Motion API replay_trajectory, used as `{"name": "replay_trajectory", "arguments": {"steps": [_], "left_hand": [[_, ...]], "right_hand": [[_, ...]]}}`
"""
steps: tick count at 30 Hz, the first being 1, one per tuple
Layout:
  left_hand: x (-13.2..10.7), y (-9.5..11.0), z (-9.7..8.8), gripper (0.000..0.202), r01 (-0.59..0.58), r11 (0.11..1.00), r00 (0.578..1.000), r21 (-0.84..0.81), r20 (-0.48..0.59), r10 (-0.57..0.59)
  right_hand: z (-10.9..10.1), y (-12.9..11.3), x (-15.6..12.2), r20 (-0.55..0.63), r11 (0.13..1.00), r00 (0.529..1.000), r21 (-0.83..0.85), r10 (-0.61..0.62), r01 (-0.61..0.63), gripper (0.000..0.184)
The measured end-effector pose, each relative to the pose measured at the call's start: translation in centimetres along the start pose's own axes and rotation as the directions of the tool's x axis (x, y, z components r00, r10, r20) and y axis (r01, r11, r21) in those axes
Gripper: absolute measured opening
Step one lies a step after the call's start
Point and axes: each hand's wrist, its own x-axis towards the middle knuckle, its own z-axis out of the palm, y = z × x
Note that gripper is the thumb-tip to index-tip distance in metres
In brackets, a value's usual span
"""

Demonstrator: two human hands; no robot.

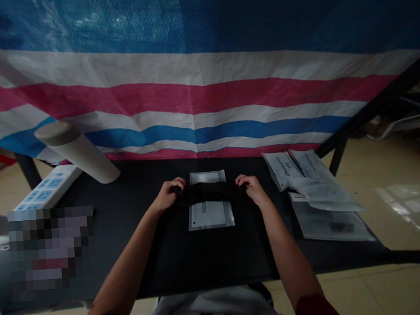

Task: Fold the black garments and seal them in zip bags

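Note:
A strip of black cloth (209, 192) stretches between my two hands, its edges hard to make out against the dark table (210, 258). My left hand (168, 195) pinches one end and my right hand (250, 188) pinches the other. Beneath the strip lies a frosted plastic zip bag (210, 217) with printed lettering. The strip crosses over the bag's middle and hides that part; both bag ends show. Whether cloth and bag touch, I cannot tell.
Several frosted bags (322, 190) overlap at the right, with a flat clear bag (325, 221) nearer me. On the left are a tilted white bottle (80, 154), a power strip (48, 188) and a blurred-out patch (53, 250). A striped tarp (191, 99) hangs behind.

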Motion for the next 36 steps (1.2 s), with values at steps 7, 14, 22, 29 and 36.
{"name": "replay_trajectory", "arguments": {"steps": [7,14,22,29,36], "left_hand": [[-0.1,-0.6,-1.6,0.011,-0.015,0.988,1.000,0.156,-0.015,0.017],[0.0,-0.1,-1.6,0.017,0.004,0.921,0.979,0.389,-0.191,0.076],[-0.9,3.1,2.5,0.054,-0.231,0.671,0.972,0.704,0.134,0.193],[-0.8,1.1,2.1,0.030,-0.141,0.570,0.984,0.809,0.053,0.168],[-0.6,-0.2,0.9,0.026,-0.035,0.756,0.999,0.653,-0.001,0.046]], "right_hand": [[-1.1,0.4,-0.2,0.097,0.970,0.994,-0.229,-0.056,0.076,0.030],[-2.6,0.2,-0.7,0.073,0.888,0.997,-0.457,-0.025,0.055,0.041],[-3.0,0.1,-0.6,0.031,0.907,0.999,-0.419,-0.041,0.050,0.030],[-3.7,-0.9,-1.1,0.122,0.877,0.985,-0.478,0.121,-0.049,0.033],[-3.1,-5.3,-2.8,0.596,0.890,0.706,-0.442,0.383,-0.110,0.033]]}}
